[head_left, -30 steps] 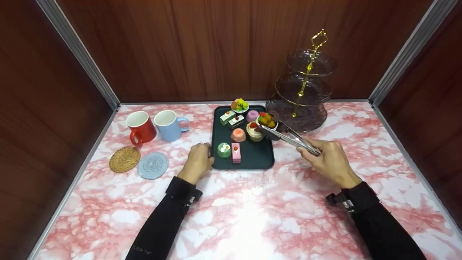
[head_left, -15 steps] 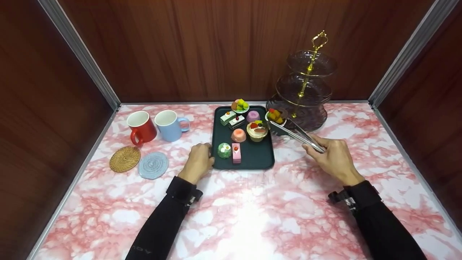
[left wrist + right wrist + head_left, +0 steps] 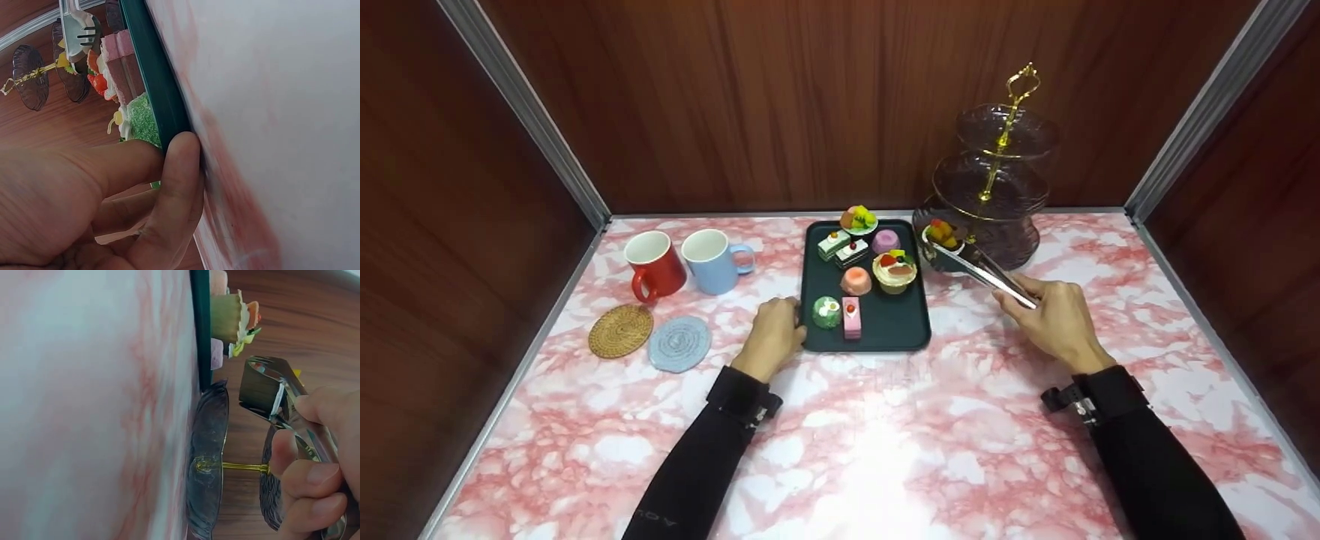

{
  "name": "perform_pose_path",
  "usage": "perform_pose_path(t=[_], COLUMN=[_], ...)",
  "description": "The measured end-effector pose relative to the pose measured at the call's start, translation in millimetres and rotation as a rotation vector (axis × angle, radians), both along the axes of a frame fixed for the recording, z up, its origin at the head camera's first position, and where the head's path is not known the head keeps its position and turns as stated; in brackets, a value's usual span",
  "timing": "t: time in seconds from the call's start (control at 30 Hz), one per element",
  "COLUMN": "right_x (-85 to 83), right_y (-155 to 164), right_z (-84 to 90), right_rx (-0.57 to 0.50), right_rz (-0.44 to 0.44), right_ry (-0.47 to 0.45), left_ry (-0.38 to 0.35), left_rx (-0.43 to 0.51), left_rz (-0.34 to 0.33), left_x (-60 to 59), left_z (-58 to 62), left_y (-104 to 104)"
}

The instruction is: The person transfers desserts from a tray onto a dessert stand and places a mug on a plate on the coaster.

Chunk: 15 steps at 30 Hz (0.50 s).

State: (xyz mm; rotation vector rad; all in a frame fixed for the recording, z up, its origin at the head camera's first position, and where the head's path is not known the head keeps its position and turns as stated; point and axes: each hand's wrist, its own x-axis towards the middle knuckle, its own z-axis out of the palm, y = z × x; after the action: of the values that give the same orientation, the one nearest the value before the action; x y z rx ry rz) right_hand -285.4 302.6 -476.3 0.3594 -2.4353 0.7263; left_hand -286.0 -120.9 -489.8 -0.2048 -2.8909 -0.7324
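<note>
head view: right hand (image 3: pixel 1054 321) squeezes steel tongs (image 3: pixel 986 274), and the tongs clamp a fruit tart (image 3: pixel 940 233) over the bottom tier of the glass stand (image 3: pixel 997 247), far right of the tray (image 3: pixel 885 322).
left hand: left hand (image 3: pixel 771 337) rests against the tray's near-left edge, fingers loosely bent, steadying it.
still on tray: cupcake (image 3: pixel 894 271), pink slice (image 3: pixel 851 316), green dome (image 3: pixel 826 312) and more.
left side: red mug (image 3: pixel 654 264), blue mug (image 3: pixel 711 259), two round woven coasters (image 3: pixel 649 337).
left wrist view: thumb pressed on the tray's smooth dark-green rim (image 3: pixel 154 79); hand wraps nothing.
right wrist view: fingers (image 3: pixel 306 475) curl tight on shiny tongs (image 3: pixel 281 396) pinching the tart's dark cup (image 3: pixel 259 389); ribbed smoky glass plate (image 3: pixel 207 461) on a gold stem.
advice: keep the squeeze even and the tart level, lower onto bare glass clear of the stem, then ease off.
</note>
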Motion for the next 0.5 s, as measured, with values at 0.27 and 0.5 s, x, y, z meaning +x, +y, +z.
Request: perform_pose_path(t=[0.27, 0.5], right_x=[-10.7, -19.7], right_y=[-4, -7], right_z=[4.0, 5.8], right_rx=[-0.010, -0.008], right_rz=[-0.036, -0.074], right_ry=[-0.063, -0.110], left_ry=[0.004, -0.003], left_rx=[0.010, 0.026], left_rz=[0.000, 0.001], left_x=[-0.6, 0.5], left_z=[-1.3, -0.1], left_y=[0, -1])
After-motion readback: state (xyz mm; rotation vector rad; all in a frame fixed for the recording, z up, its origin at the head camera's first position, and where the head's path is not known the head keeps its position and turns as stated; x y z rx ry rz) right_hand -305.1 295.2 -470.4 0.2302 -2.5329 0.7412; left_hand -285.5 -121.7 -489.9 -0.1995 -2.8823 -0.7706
